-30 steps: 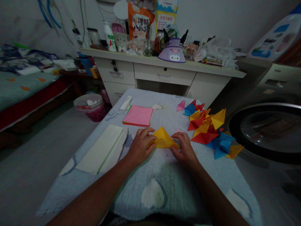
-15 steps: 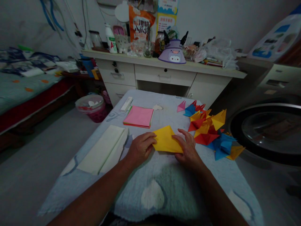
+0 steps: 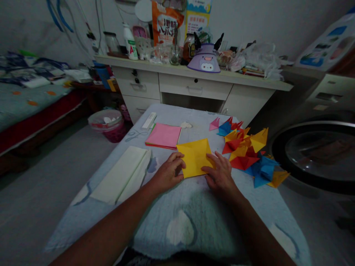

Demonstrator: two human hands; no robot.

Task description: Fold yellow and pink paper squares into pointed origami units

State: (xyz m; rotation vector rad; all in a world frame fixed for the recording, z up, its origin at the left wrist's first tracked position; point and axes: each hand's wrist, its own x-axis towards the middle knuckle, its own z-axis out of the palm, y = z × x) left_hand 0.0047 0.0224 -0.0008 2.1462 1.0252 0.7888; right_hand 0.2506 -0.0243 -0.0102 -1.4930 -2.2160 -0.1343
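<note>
A yellow sheet of origami paper (image 3: 195, 157) lies between my hands, spread nearly square with faint creases. My left hand (image 3: 169, 170) pinches its left edge between thumb and fingers. On the opposite side, my right hand (image 3: 220, 171) grips the right edge, with the thumb beneath and fingertips on top. Just beyond the sheet sits a stack of square paper (image 3: 164, 135), pink on top with other colours showing at the edges. To the right is a heap of folded paper cranes (image 3: 244, 149) in red, yellow, blue and pink.
A pale folded cloth or paper (image 3: 119, 175) lies left on the cloth-covered table (image 3: 180, 229). A narrow white box (image 3: 149, 120) rests near the far left edge. Behind stands a white desk (image 3: 194, 88); a pink bin (image 3: 111, 129) is on the floor, and a washing machine (image 3: 318, 111) stands right.
The yellow paper has gone from a folded, angled shape to a wider, nearly square one. Both hands stay at its sides, having shifted only slightly.
</note>
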